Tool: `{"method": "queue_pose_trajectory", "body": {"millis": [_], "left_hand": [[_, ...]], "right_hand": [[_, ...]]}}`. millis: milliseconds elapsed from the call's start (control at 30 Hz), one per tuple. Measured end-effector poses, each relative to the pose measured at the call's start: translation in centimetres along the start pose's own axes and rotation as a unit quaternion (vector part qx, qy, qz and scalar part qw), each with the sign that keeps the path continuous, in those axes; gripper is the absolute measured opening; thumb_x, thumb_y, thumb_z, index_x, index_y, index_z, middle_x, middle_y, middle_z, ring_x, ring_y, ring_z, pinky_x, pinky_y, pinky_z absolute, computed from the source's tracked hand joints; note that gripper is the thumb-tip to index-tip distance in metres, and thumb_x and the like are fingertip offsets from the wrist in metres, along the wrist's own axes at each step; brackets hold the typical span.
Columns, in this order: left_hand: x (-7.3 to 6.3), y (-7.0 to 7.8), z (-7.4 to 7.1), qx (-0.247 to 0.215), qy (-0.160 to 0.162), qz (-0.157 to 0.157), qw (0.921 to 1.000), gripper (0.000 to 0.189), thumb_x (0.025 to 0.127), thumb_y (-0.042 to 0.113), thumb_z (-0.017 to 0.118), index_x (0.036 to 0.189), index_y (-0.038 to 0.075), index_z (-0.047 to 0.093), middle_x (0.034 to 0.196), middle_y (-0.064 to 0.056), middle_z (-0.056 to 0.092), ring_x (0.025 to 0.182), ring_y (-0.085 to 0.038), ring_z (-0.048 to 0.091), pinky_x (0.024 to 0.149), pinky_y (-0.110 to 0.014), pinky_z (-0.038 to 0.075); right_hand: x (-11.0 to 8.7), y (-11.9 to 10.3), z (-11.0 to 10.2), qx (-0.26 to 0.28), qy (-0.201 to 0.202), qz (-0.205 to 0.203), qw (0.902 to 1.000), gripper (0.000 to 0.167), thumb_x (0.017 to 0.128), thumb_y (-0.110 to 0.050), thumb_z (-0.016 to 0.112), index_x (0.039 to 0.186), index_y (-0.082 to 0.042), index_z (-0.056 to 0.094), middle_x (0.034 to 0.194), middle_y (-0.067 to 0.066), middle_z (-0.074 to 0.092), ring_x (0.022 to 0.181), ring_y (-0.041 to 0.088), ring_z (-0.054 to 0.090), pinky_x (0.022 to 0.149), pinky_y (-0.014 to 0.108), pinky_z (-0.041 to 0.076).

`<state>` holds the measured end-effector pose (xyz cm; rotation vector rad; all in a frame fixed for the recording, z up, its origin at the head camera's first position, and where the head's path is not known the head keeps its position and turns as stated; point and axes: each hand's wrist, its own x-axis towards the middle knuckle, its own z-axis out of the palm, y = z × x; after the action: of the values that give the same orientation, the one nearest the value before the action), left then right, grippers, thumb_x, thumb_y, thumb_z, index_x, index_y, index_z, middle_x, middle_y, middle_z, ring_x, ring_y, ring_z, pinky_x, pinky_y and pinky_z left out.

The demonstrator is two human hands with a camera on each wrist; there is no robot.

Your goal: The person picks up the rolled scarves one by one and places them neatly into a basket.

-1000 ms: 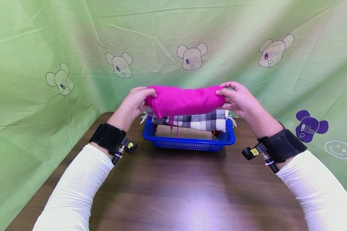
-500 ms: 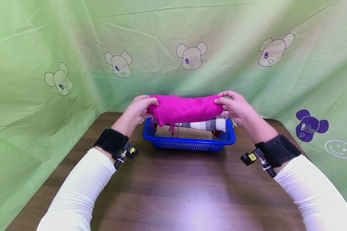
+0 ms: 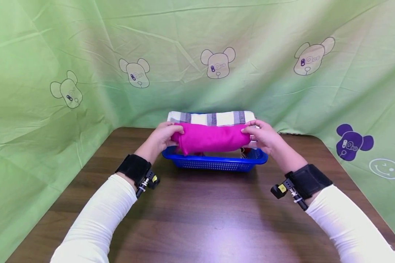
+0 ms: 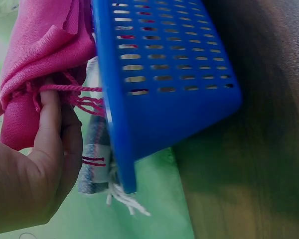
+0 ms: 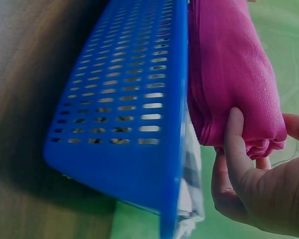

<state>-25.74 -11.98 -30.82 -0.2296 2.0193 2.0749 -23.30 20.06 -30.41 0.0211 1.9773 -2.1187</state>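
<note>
Between my two hands is a rolled or folded magenta scarf (image 3: 214,138) with twisted fringe, held level over the blue basket (image 3: 214,166). My left hand (image 3: 163,137) grips its left end, thumb on top; in the left wrist view fringe strands (image 4: 70,88) hang toward the basket rim. The right hand (image 3: 263,136) pinches the other end, with the thumb on one face of the cloth in the right wrist view. Behind the magenta scarf lies a folded black-and-white checked scarf (image 3: 214,118) with white fringe. The scarf hides most of the basket's inside.
The basket stands toward the back of a brown wooden table (image 3: 197,212). A green curtain (image 3: 184,36) printed with bear heads hangs behind and at both sides. Something red and some pale cords (image 3: 244,151) show inside the basket's right end.
Both hands have lowered the magenta scarf from above the basket to about its rim. More of the checked scarf now shows behind it, and the beige cloth in the basket is mostly covered.
</note>
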Motion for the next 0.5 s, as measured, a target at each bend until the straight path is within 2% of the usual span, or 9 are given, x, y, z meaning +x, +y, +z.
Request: {"method": "queue_pose_trajectory", "body": {"millis": [200,400,500], "left_hand": [[-0.1,-0.8,0.1,0.005,0.0,0.007,1.0,0.019,0.076,-0.001,0.062,0.094,0.004,0.056,0.097,-0.01,0.06,0.081,-0.022,0.063,0.072,-0.036,0.059],[0.3,-1.5,0.2,0.022,0.003,-0.007,0.9997,0.035,0.079,-0.001,0.062,0.113,0.002,0.055,0.105,-0.012,0.058,0.082,-0.021,0.062,0.078,-0.039,0.058],[0.5,-1.8,0.2,0.029,0.004,-0.013,0.9995,0.035,0.079,0.0,0.063,0.113,0.002,0.053,0.106,-0.012,0.056,0.082,-0.022,0.061,0.078,-0.04,0.058]], "right_hand": [[0.4,1.2,-0.2,-0.006,0.006,0.003,1.0,0.02,0.093,-0.002,0.058,0.107,-0.007,0.045,0.119,0.013,0.043,0.086,0.017,0.062,0.08,0.038,0.058],[0.6,2.0,-0.4,-0.012,0.011,0.011,0.9998,0.021,0.092,-0.002,0.058,0.108,-0.007,0.046,0.118,0.015,0.043,0.085,0.018,0.06,0.08,0.041,0.058],[0.7,2.4,-0.4,-0.013,0.011,0.014,0.9998,0.022,0.092,-0.001,0.059,0.108,-0.007,0.045,0.116,0.014,0.043,0.082,0.018,0.06,0.078,0.042,0.058]]}}
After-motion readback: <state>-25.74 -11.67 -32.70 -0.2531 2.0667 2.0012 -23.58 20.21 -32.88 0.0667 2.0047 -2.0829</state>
